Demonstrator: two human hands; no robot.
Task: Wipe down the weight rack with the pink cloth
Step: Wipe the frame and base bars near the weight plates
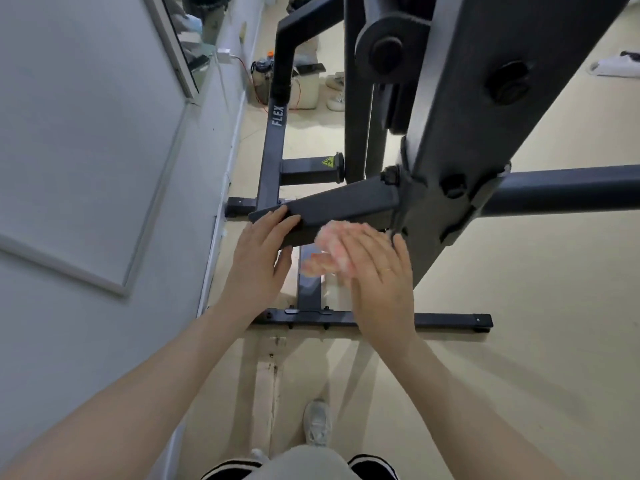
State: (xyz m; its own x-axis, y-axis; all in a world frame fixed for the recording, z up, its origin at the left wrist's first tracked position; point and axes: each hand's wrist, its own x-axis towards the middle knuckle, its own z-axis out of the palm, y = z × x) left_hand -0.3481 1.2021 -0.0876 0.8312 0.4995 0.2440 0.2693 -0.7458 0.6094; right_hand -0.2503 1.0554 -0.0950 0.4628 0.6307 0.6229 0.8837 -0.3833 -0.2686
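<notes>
The dark grey weight rack fills the upper right, with a short flat arm sticking out to the left at waist height. My left hand grips the free end of that arm, fingers over the top and thumb beneath. My right hand presses the pink cloth against the near side of the arm with straight fingers. The cloth is blurred and partly hidden behind my right hand.
A white wall with a framed panel runs along the left. The rack's base bar lies across the beige floor below my hands. Shoes, a bottle and a box sit at the back. My own shoe stands on the floor.
</notes>
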